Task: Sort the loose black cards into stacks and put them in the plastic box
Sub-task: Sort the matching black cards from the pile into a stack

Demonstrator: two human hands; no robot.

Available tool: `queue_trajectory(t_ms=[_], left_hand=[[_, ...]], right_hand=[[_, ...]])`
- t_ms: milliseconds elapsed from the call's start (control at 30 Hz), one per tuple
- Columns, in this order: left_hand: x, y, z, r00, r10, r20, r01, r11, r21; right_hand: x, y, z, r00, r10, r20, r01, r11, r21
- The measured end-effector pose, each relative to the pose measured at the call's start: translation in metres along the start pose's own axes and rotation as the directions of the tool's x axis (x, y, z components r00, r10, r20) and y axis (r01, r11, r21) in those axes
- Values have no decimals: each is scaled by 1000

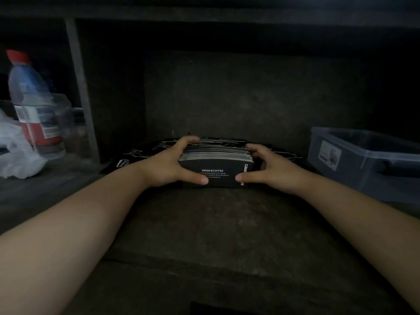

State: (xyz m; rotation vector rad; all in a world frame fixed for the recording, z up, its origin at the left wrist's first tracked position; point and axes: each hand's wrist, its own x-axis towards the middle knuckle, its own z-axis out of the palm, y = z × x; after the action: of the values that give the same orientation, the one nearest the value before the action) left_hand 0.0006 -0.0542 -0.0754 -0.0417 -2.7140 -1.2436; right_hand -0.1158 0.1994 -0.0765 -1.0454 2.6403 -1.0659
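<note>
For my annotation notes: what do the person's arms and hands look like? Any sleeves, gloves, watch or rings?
The left forearm and the right forearm are bare up to the frame edge; no sleeve shows. The left hand and the right hand wear no gloves. No watch, bracelet or ring is visible, though the light is dim.

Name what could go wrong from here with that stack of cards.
The stack is thick and gripped only at its ends by the left hand and right hand; its middle could bow and spill. The loose cards right behind it may get dragged along. The plastic box is a carry away, rightward.
</note>
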Motion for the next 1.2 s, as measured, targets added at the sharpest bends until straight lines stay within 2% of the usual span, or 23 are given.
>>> queue_trajectory(t_ms=[100, 300, 567, 667, 767, 867, 933, 967, 1033, 1100, 1200], left_hand=[[0, -2, -6, 997, -50, 52, 52, 998, -36], [1, -7, -8, 997, -70, 35, 73, 994, -83], [1, 2, 4, 994, -93, 49, 95, 995, -29], [-1, 6, 6, 997, -66, 39, 65, 998, 25], [-3, 7, 5, 1000, -26, 14, 25, 999, 35], [-6, 13, 5, 988, 106, -114, -103, 994, 34], [-7, 18, 6, 944, 235, -231, -225, 972, 69], [-8, 20, 5, 913, 297, -280, -279, 955, 106], [-8, 22, 4, 852, 399, -339, -351, 916, 195], [-7, 24, 4, 803, 499, -326, -397, 855, 334], [-3, 27, 8, 727, 648, -228, -462, 707, 535]], right_hand=[[4, 5, -4, 1000, -14, 7, 14, 998, 68], [6, 11, -8, 999, -41, 28, 37, 990, 139], [8, 14, -3, 994, -66, 83, 50, 983, 178], [7, 13, -2, 991, -81, 104, 58, 977, 203], [4, 13, 1, 994, -92, 53, 78, 970, 230], [1, 9, -1, 994, -104, -35, 110, 953, 282], [-1, 2, -5, 996, -75, -51, 90, 881, 465], [-2, -2, -7, 999, -30, -27, 40, 809, 587], [-6, -10, -10, 991, 68, 116, -132, 634, 762], [-10, -16, -11, 951, 106, 290, -305, 473, 826], [-11, -15, -13, 927, 132, 351, -374, 363, 853]])
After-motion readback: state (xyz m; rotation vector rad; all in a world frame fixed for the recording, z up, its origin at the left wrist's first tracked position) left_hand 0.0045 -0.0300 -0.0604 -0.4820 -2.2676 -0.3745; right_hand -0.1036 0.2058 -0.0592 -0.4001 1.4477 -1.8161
